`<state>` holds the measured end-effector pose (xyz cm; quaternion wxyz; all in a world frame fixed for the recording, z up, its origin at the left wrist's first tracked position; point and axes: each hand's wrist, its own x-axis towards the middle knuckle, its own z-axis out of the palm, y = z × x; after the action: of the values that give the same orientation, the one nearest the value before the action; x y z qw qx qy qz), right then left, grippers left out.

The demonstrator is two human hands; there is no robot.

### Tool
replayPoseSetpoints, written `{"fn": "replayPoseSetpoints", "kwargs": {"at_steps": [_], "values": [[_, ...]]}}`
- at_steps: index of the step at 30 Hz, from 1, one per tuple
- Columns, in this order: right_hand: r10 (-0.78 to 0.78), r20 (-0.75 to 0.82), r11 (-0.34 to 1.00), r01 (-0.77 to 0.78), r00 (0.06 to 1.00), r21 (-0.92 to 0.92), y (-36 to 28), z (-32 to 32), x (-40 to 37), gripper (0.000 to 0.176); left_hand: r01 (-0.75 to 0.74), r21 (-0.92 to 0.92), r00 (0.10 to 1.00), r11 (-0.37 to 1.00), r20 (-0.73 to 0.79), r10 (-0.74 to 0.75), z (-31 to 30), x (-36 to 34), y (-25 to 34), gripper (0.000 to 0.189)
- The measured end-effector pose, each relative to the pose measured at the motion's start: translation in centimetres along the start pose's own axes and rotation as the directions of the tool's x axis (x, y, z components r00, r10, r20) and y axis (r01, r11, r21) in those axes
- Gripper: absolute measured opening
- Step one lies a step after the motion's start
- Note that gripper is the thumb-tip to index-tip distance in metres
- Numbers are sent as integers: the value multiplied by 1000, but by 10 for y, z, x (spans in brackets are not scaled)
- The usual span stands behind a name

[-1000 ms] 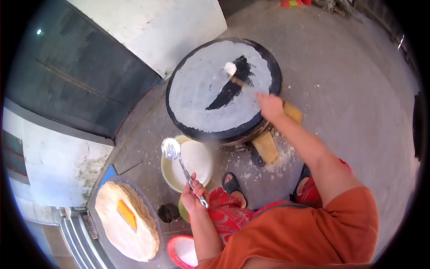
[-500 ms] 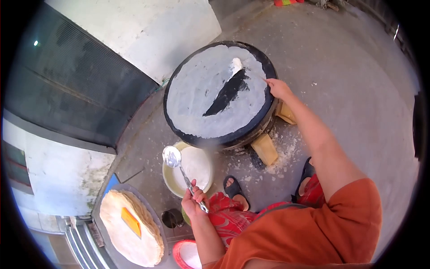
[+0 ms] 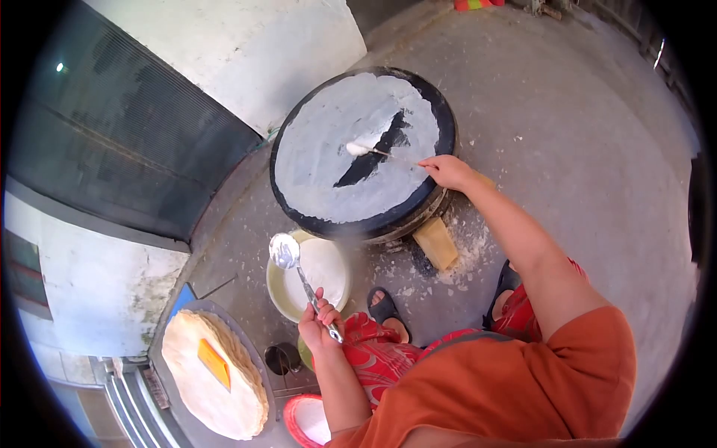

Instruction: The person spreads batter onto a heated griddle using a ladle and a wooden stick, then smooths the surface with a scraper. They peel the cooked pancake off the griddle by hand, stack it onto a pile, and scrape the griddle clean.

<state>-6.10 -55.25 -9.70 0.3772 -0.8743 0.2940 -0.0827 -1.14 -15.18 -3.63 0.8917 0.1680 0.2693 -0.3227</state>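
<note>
My right hand is closed round the thin handle of a batter spreader. White batter clings to the spreader's far end, which rests over a dark bare strip on the round black griddle. Around that strip, a thin pale layer of batter covers most of the griddle. In my closed left hand is a metal ladle, its bowl coated white and held above the rim of a basin of white batter.
Stacked flat pancakes, topped by an orange scraper, sit at lower left. A red-rimmed bowl and a dark cup are near my left forearm. Yellowish blocks and scattered crumbs lie by the griddle's base.
My right hand has drawn the spreader and its lump of batter down and left across the griddle. My left hand still holds the ladle in nearly the same place.
</note>
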Motion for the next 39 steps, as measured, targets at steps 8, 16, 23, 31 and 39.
{"fn": "replayPoseSetpoints", "kwargs": {"at_steps": [8, 16, 23, 31, 39], "values": [[-35, -117, 999, 39, 992, 34, -2, 47, -12, 24, -27, 50, 1000, 998, -15, 28, -2, -1, 1, 34], [89, -205, 994, -75, 975, 73, -5, 34, -28, 26, -30, 58, 1000, 998, -3, 30, -3, -4, 1, 33], [-142, 72, 966, 154, 987, -208, -55, 28, -54, 23, 3, 29, 1000, 1000, 14, -3, -3, -5, 6, 33], [-495, -266, 791, 302, 827, -532, -72, 49, -102, 48, -55, 113, 998, 992, 12, 54, -4, -4, 2, 32], [-394, -228, 748, 166, 890, -642, -39, 59, -98, 41, 0, 84, 1000, 996, 6, 0, -5, -6, 4, 33]]}}
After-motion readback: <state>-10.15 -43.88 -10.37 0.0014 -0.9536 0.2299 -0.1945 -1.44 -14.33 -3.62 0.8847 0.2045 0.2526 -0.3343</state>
